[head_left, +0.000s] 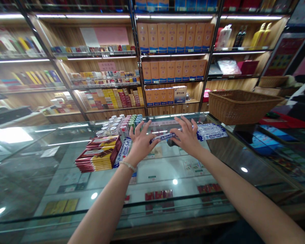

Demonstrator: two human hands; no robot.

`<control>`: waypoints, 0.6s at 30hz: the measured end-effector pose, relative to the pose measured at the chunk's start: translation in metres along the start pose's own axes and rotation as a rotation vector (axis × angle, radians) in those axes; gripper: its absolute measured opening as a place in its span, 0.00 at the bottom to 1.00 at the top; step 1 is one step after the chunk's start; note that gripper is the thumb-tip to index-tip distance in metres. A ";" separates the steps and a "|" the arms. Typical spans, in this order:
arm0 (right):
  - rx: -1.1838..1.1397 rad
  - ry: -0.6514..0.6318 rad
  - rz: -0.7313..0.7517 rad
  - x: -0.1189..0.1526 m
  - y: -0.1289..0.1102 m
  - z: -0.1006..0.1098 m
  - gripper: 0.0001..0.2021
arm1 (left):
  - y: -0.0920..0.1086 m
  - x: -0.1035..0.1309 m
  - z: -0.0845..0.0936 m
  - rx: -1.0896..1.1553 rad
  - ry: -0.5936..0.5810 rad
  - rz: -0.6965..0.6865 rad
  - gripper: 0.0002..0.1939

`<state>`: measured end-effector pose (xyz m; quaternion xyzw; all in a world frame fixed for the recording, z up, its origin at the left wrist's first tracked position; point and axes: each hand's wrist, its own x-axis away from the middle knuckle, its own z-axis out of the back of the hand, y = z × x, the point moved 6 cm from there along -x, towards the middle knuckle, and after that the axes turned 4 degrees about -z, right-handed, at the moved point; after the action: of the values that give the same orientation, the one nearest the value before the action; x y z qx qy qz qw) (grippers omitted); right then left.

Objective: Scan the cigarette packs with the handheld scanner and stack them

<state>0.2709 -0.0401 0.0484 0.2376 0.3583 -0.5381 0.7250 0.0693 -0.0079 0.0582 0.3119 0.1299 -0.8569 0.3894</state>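
Note:
A slim blue-and-white packet (165,136) is stretched level between my two hands above the glass counter (162,176). My left hand (141,142) pinches its left end between thumb and index finger, the other fingers raised. At the packet's right end, my right hand (186,137) has the same kind of pinch. Similar blue-and-white packets (212,131) lie in a row to the right of my right hand. More of them (123,150) lie beside my left hand, next to a stack of red-and-yellow packages (99,154).
Clear-lidded containers (113,125) and colored cans (134,122) stand behind the stack. A wicker basket (241,105) sits at the counter's back right. Blue flat packages (264,140) lie at right. Shelves of orange boxes (173,37) rise behind the counter.

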 end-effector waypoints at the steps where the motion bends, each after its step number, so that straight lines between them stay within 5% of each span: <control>1: -0.004 -0.001 -0.004 0.000 0.000 0.001 0.08 | 0.000 0.000 0.001 -0.008 0.011 -0.002 0.13; 6: -0.020 -0.013 -0.019 -0.001 0.003 0.001 0.08 | 0.007 0.001 0.007 -0.111 0.043 -0.046 0.30; 18: -0.064 -0.018 -0.081 -0.002 0.008 -0.002 0.11 | 0.012 0.002 0.012 -0.164 0.119 -0.067 0.09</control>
<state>0.2775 -0.0349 0.0486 0.1948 0.3778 -0.5575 0.7131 0.0725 -0.0227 0.0668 0.3250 0.2330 -0.8357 0.3764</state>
